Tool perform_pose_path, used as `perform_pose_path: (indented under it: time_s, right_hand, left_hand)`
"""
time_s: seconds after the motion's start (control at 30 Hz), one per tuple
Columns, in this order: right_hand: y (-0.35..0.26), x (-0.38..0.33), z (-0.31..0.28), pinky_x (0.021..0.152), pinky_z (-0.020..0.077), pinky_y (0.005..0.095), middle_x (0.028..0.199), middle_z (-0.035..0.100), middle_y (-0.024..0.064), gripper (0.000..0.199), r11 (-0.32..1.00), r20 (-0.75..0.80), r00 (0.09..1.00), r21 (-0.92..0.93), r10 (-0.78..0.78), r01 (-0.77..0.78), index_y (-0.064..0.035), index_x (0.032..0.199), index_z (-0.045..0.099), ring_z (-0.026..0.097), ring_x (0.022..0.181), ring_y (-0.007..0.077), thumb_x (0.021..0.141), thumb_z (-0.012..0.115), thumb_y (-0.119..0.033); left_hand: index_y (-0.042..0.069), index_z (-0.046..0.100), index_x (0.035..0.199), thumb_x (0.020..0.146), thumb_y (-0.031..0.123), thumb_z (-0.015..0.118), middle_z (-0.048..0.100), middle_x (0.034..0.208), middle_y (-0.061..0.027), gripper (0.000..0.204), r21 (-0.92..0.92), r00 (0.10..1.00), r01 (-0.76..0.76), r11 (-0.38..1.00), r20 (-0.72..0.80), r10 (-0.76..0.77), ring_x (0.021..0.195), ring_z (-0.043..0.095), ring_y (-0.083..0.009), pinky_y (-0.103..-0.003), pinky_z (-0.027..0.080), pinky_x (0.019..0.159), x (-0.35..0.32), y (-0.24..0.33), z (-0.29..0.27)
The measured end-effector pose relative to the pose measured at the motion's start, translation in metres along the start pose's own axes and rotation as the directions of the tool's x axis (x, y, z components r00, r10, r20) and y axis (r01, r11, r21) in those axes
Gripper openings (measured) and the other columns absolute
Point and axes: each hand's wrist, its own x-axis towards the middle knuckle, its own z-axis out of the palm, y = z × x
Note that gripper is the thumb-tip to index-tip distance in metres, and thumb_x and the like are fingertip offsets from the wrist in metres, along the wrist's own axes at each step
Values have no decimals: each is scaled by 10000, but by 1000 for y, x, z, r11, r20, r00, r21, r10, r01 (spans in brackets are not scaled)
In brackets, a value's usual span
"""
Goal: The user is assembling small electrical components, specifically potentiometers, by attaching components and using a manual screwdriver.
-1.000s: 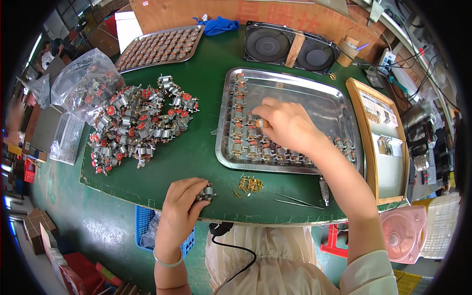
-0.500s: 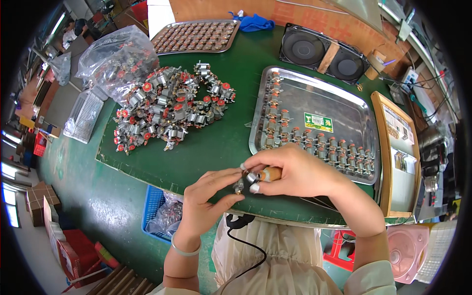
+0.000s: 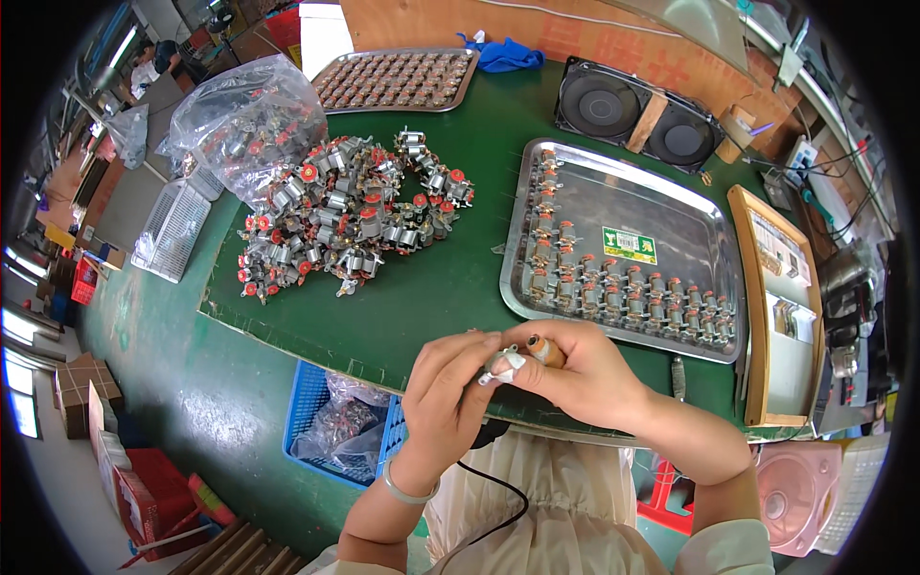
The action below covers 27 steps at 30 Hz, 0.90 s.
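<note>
Just in front of the large metal tray, on its near side, I am holding a small silvery part between both hands, above the table edge. My left hand is pinching it, the fingers closed and hiding much of it. My right hand is curling around a tan cylinder, while its white-tipped thumb is pressing in at the part; whether the cylinder is touching the part, I cannot tell.

With so little metal showing, my judgement is that a loose left pinch could be letting the part twist or drop past the table edge; a hard push from the right thumb could be knocking it askew.

Inside the tray, red-topped units are standing in rows along its left and near sides; a careless forearm could be toppling the nearest ones. Left of the tray, a heap of similar units is lying tangled, so pulling one could be dragging others. Near the tray's front edge, a dark-handled tool is lying close to my right forearm, where a sweeping elbow could be nudging it off. Right of the tray, a wood-framed case is resting.
</note>
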Motion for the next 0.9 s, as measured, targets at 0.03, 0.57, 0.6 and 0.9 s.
perform_pose_path:
  time_s: [0.03, 0.57, 0.6, 0.9]
  right_hand:
    - [-4, -3, -1, 586, 400, 198, 776, 558, 17, 268, 993, -62, 996, -96, -70, 64, 13, 1003, 561, 488, 671, 50, 798, 644, -138]
    - [7, -21, -5, 506, 442, 326, 761, 482, 89, 211, 759, -88, 862, -524, -500, 387, -27, 845, 518, 541, 598, 236, 666, 626, -2]
    - [7, -23, -7, 506, 442, 326, 761, 482, 89, 211, 760, -91, 863, -525, -497, 383, -27, 845, 518, 541, 598, 236, 666, 626, -2]
    - [16, -48, -41, 646, 435, 275, 783, 548, 79, 207, 921, -233, 929, -333, -288, 202, 0, 910, 545, 550, 700, 170, 724, 634, -21]
  left_hand:
    - [-9, 583, 1000, 726, 29, 636, 595, 974, -135, 281, -16, 996, 88, 996, 10, -88, 878, 580, -284, -372, 450, 826, 0, 3, -2]
    - [2, 574, 946, 727, -24, 644, 574, 914, -131, 231, -32, 995, 101, 994, 2, -101, 752, 569, -193, -274, 482, 665, -7, 9, 12]
    - [2, 574, 946, 727, -24, 644, 574, 914, -131, 231, -36, 995, 101, 994, 5, -101, 752, 569, -193, -274, 482, 665, -6, 10, 12]
    - [-16, 456, 1078, 818, -22, 562, 565, 1022, -112, 281, -553, 879, 467, 690, 209, -428, 899, 576, -160, -245, 466, 750, -14, 16, 19]
